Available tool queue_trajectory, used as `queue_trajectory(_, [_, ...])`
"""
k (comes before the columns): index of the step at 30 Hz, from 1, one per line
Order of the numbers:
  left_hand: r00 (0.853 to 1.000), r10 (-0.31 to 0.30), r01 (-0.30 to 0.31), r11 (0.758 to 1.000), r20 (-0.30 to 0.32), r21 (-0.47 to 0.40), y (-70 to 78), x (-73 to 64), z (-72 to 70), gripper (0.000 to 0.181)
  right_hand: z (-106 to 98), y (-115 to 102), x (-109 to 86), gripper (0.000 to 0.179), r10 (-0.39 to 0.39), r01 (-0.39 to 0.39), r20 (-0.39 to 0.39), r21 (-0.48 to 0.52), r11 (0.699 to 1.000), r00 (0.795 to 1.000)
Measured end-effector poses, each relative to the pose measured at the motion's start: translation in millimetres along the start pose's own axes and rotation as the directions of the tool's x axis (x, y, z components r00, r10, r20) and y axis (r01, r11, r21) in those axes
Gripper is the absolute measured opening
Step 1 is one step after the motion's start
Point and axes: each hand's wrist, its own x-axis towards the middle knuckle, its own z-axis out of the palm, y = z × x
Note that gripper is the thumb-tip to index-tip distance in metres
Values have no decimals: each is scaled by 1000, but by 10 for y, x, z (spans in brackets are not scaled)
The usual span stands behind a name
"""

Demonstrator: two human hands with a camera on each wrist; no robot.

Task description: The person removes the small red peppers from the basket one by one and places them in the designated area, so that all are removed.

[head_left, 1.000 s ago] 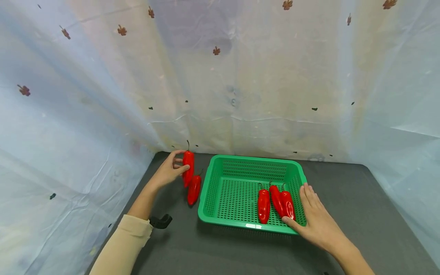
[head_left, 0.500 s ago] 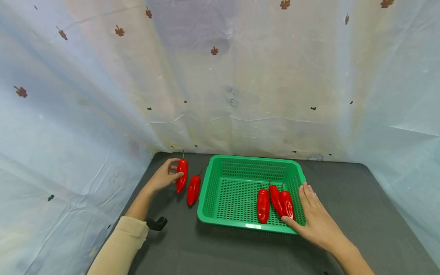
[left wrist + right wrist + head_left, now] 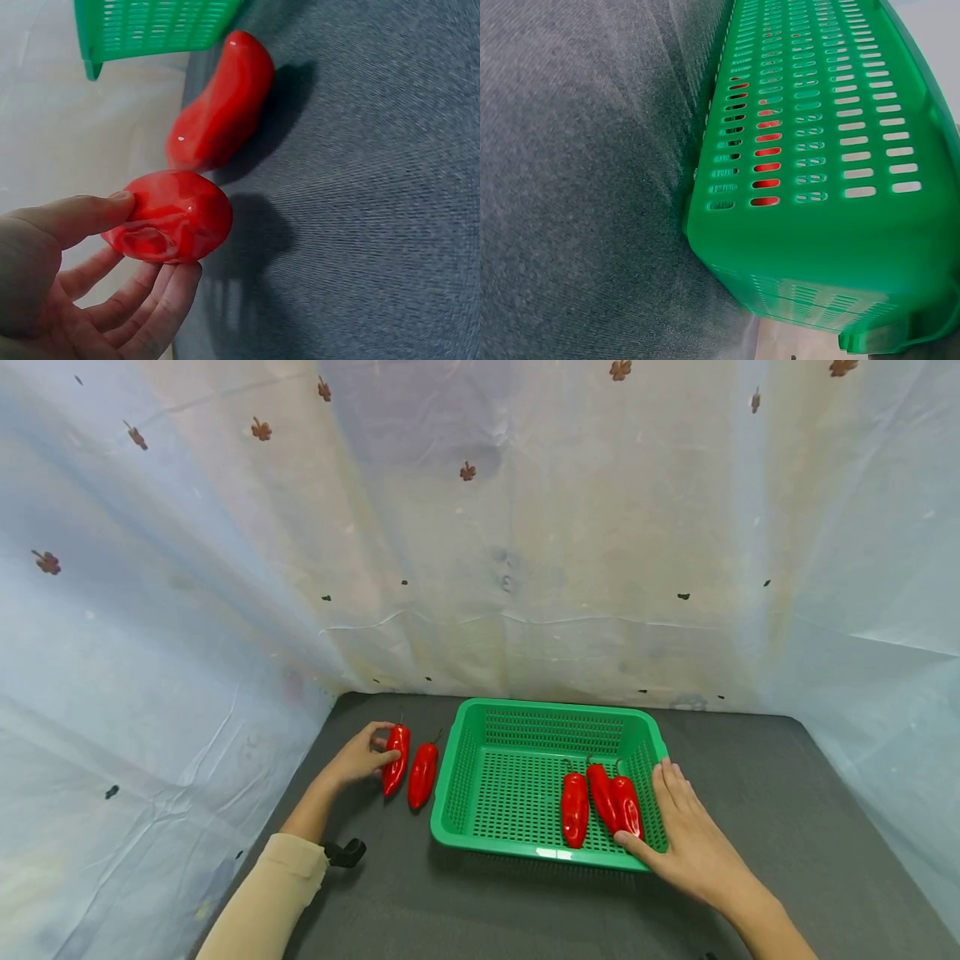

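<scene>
While the left grip (image 3: 357,755) pinches it, a red pepper (image 3: 397,755) lies inside (right grip (image 3: 688,836) spread).

Glossy red pepper (image 3: 395,762), stem pointing far, is being pinched in left grip (image 3: 358,758) at L. 2nd pepper (image 3: 423,776) is lying just R of it. Green slotted basket (image 3: 513,789) is sitting farther R, holding 3 more peppers (image 3: 575,810) at R, w/ right grip (image 3: 690,839) touching its R edge.

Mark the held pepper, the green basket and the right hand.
Held pepper (image 3: 176,210), left wrist view, middle of its red skin.
Green basket (image 3: 517,793), head view, its bare floor.
Right hand (image 3: 692,839), head view, its back.
</scene>
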Motion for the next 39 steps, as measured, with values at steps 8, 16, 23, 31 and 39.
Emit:
queue_trajectory(8, [999, -21, 20, 1000, 29, 22, -72, 33, 50, 62, 12, 17, 4, 116, 1, -1, 5, 0, 1000, 1000])
queue_trajectory(16, [998, -25, 22, 999, 61, 39, -104, 52, 67, 61, 18, 27, 10, 115, 8, -8, 5, 0, 1000, 1000])
queue_trajectory(23, [996, -51, 47, 997, 71, 57, -96, 61, 81, 61, 12, 26, 8, 115, 6, -6, 3, 5, 1000, 1000])
queue_trajectory(31, [995, -38, 33, 998, 91, 62, -92, 41, 85, 61, 8, 27, 11, 115, 6, -6, 7, 8, 1000, 1000])
queue_trajectory(39, [995, -36, 29, 997, 97, 75, -81, 42, 87, 62, -4, 16, 6, 115, 8, -8, 13, 15, 1000, 1000])
